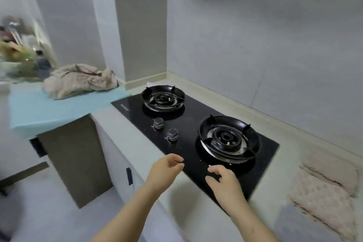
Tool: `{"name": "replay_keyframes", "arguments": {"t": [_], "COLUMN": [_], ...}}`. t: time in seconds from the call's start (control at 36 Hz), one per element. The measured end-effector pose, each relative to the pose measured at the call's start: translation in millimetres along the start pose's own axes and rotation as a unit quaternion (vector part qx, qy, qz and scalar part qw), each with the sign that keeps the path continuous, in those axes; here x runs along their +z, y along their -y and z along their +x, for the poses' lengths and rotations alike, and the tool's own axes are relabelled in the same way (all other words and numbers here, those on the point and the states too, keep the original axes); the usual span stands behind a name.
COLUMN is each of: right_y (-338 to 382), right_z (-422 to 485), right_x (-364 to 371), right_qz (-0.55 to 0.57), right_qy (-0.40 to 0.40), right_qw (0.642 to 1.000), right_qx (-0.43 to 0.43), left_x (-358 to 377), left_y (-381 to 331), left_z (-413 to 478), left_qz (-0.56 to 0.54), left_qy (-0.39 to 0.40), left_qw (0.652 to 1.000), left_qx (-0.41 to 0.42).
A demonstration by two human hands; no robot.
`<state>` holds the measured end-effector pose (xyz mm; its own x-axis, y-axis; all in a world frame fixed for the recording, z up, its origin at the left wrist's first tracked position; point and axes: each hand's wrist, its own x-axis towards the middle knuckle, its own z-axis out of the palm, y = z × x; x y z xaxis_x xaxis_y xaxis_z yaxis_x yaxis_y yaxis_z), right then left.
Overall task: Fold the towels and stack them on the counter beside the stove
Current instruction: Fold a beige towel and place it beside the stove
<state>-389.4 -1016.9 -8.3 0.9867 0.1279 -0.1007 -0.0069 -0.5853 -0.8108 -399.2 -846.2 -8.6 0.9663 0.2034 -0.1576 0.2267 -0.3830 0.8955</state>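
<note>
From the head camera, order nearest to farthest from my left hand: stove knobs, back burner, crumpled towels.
1. The stove knobs, just ahead of the left hand.
2. The back burner, behind them.
3. The crumpled towels, far left on the blue surface.

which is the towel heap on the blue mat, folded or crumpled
Crumpled: the towel heap lies bunched and wrinkled on the blue mat.

Home kitchen: two-burner gas stove [194, 129] set in pale counter [125, 124], tiled walls.
</note>
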Motion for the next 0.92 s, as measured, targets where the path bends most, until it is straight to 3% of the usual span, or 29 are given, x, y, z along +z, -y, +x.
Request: {"name": "replay_keyframes", "arguments": {"t": [0.14,0.42,0.64,0.92], "right_y": [74,225,296,348], "right_z": [40,103,149,270], "right_x": [99,285,380,455], "right_qz": [0.01,0.026,0.03,0.033], "right_qy": [0.103,0.229,0.285,0.266], "right_qw": [0.994,0.971,0.955,0.958], "right_qx": [-0.035,-0.07,-0.082,-0.106], "left_x": [-104,-309,-416,-488], "left_y": [49,130,172,199], "left_z": [18,49,94,200], "left_qz": [-0.024,-0.005,-0.024,-0.047], "left_qy": [-0.075,-0.199,-0.245,-0.268], "left_qw": [0.996,0.976,0.961,0.95], "left_qx": [-0.052,-0.087,-0.127,-0.151]}}
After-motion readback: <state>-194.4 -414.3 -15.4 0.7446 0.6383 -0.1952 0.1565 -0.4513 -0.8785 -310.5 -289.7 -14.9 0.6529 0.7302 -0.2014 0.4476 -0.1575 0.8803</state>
